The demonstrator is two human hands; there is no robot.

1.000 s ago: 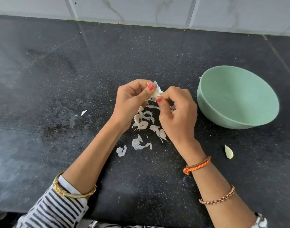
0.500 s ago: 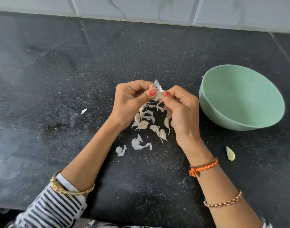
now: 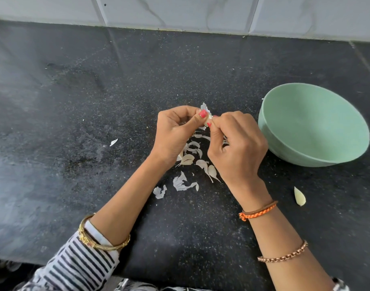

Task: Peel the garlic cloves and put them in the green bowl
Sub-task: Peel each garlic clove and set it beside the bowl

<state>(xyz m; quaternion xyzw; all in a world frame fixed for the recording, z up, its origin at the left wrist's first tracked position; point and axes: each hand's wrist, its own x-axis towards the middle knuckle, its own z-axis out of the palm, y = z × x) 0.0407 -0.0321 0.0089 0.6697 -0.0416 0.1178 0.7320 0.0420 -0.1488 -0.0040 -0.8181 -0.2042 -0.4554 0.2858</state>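
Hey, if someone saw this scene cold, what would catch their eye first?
Probably the two hands at centre, left hand and right hand, pinching one garlic clove between them above a scatter of papery peels. Next, the green bowl to the right, and a lone clove on the black counter near it.

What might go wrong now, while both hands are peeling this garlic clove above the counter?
The garlic clove, pinched small between the left hand and right hand, could slip and drop among the peels. Peel scraps may also fall into the green bowl nearby. The loose clove beside the bowl could be forgotten.
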